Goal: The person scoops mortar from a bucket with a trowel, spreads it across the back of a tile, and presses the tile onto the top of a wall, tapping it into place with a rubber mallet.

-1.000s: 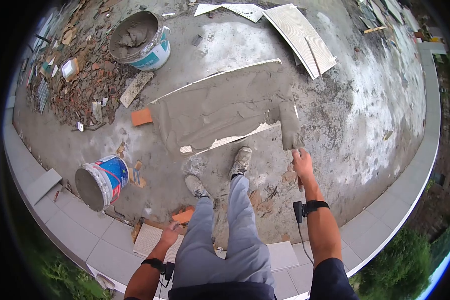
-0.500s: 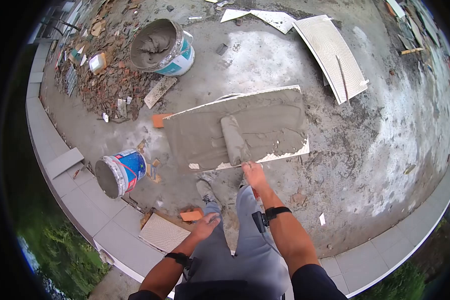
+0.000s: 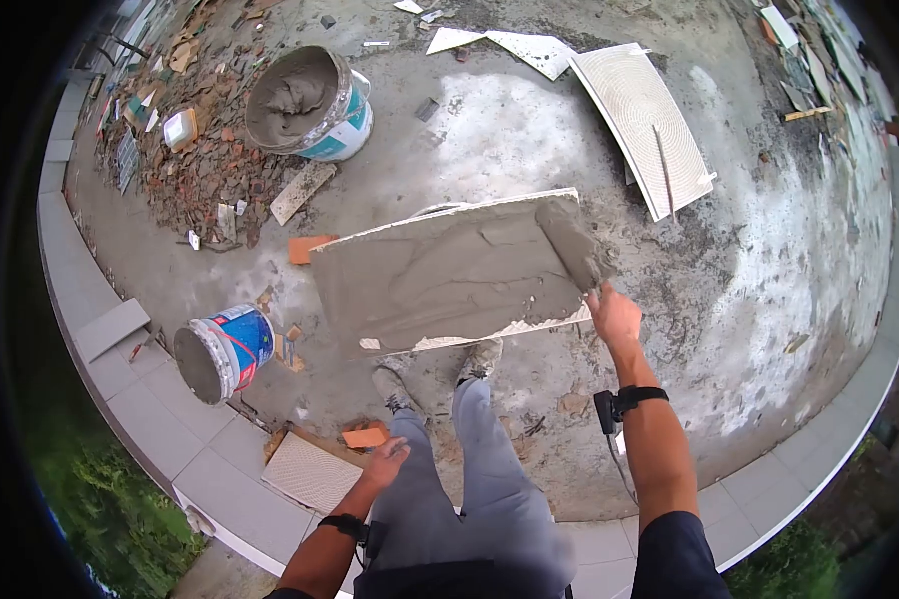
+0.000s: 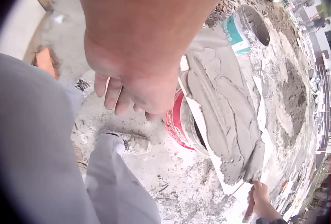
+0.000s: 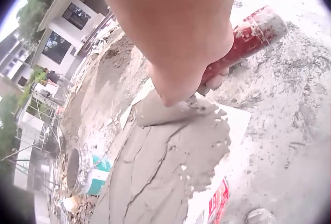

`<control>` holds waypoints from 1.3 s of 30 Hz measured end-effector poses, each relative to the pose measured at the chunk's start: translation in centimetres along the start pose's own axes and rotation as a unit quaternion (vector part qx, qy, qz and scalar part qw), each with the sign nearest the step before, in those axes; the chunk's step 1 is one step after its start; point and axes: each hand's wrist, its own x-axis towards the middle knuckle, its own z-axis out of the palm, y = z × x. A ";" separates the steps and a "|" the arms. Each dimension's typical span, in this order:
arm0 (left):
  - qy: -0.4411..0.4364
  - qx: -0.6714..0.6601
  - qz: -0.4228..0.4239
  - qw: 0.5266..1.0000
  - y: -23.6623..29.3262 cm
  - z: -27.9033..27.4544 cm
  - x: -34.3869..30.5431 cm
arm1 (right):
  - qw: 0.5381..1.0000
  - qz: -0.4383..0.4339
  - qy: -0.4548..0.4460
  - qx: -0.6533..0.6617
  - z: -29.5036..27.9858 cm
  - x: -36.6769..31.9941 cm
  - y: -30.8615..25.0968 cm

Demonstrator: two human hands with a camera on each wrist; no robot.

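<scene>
A large tile (image 3: 449, 275) coated with wet grey mortar lies tilted in front of my feet, propped on a red bucket (image 4: 178, 125). My right hand (image 3: 614, 314) grips the red handle (image 5: 253, 37) of a trowel (image 3: 574, 245). The trowel's mortar-covered blade (image 5: 165, 112) lies on the tile's right end. My left hand (image 3: 385, 464) hangs beside my left thigh with loosely curled fingers (image 4: 116, 92) and holds nothing.
A bucket of mortar (image 3: 305, 105) stands at the back left beside a heap of brick rubble (image 3: 200, 160). A blue bucket (image 3: 220, 349) lies on its side at my left. A ribbed tile (image 3: 644, 125) lies behind. A small tile (image 3: 315, 474) and brick piece (image 3: 365, 436) sit near my feet.
The right hand carried the trowel from the tile's right end to its middle, then back to the right end. The left hand stayed by the thigh.
</scene>
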 end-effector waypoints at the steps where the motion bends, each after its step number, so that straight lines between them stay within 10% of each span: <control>1: -0.002 0.000 -0.002 1.000 -0.5 0.2 0.0 | 1.000 0.001 -0.002 -0.001 -0.2 0.8 1.3; 15: -0.031 -0.025 -0.042 0.998 3.5 0.4 0.3 | 0.949 0.034 -0.031 0.313 6.2 2.5 11.4; 28: -0.050 0.000 -0.006 0.999 4.6 0.9 2.4 | 0.964 0.068 -0.072 0.245 11.4 -5.7 18.4; 39: -0.084 0.002 -0.044 0.996 1.9 3.1 2.2 | 0.814 0.110 0.016 0.570 18.5 -8.1 2.6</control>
